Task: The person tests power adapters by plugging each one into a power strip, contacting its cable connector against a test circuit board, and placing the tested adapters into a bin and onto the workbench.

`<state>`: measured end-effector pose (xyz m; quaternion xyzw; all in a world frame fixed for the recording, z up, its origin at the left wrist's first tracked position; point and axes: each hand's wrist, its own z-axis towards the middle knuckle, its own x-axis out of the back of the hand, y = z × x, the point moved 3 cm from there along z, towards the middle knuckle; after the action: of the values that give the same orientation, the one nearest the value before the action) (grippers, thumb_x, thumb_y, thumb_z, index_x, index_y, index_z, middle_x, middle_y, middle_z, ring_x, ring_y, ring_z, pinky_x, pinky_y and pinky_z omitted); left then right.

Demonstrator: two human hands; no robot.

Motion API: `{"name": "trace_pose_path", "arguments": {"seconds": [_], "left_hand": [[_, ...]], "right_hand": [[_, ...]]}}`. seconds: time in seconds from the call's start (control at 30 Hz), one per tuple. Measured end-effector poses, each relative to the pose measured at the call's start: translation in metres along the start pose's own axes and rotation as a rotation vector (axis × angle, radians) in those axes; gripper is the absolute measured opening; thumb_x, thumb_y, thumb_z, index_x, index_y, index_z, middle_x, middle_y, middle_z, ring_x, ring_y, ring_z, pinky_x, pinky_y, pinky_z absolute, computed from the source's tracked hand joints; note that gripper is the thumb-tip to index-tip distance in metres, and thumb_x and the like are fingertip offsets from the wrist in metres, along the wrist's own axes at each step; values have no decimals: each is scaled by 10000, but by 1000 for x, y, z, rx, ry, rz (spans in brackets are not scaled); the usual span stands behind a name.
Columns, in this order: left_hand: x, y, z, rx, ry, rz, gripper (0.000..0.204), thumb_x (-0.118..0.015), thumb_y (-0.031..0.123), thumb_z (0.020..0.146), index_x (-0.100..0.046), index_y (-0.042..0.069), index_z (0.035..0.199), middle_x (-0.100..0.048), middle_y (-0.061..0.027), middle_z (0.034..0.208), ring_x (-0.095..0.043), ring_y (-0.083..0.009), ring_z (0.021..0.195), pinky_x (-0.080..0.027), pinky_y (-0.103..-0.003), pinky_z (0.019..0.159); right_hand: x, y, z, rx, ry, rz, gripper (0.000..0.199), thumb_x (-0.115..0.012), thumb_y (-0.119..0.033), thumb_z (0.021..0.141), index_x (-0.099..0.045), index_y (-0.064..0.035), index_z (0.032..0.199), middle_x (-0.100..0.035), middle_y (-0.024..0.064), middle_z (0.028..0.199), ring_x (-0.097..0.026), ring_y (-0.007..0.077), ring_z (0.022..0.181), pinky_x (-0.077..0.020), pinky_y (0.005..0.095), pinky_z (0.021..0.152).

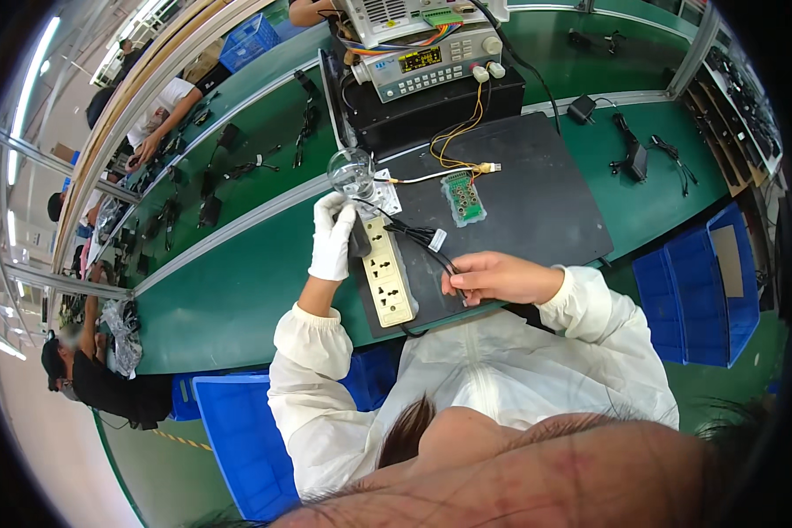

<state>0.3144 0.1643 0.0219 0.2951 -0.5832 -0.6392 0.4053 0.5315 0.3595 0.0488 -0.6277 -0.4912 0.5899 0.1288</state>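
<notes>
While pressed against the cream multi-socket power strip [387,273] on the black rubber mat [537,198], left hand [333,238] in a white glove, closed around a black plastic power adapter [360,239]. Right hand [493,277], bare, pinching the adapter's thin black cord [422,238] just off the strip. Probably light and rigid at the block, limp along the lead; best gripped by the body.

We see a black mat [537,202] on the green bench [238,290]. On the mat lie a cream power strip [387,273] and a small green circuit board [464,198] with yellow wires [458,132] behind it. Our left hand [333,238] wears a white glove; our right hand [493,277] is bare, holding a black cable [427,242]. Blue bins [704,290] stand right of the mat.
</notes>
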Motion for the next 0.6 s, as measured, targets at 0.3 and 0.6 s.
{"name": "trace_pose_path", "arguments": {"seconds": [0.3,0.6], "left_hand": [[-10,7,11,26,-74,291,173,-558,230,991,-579,62,1026,-601,-33,945,-518,-103,826,-449,-273,786],[-12,-10,9,-106,-69,-150,333,-400,285,1045,-584,11,998,-621,-88,947,-584,-166,874,-461,-298,841]], "right_hand": [[71,-82,25,631,649,-1097,198,-632,-166,951,-659,-6,1065,-654,102,938,-625,177,809,-490,298,757],[92,-66,40,768,722,-1257,156,-629,-110,942,-660,11,1036,-638,119,986,-637,265,904,-498,331,806]]}}
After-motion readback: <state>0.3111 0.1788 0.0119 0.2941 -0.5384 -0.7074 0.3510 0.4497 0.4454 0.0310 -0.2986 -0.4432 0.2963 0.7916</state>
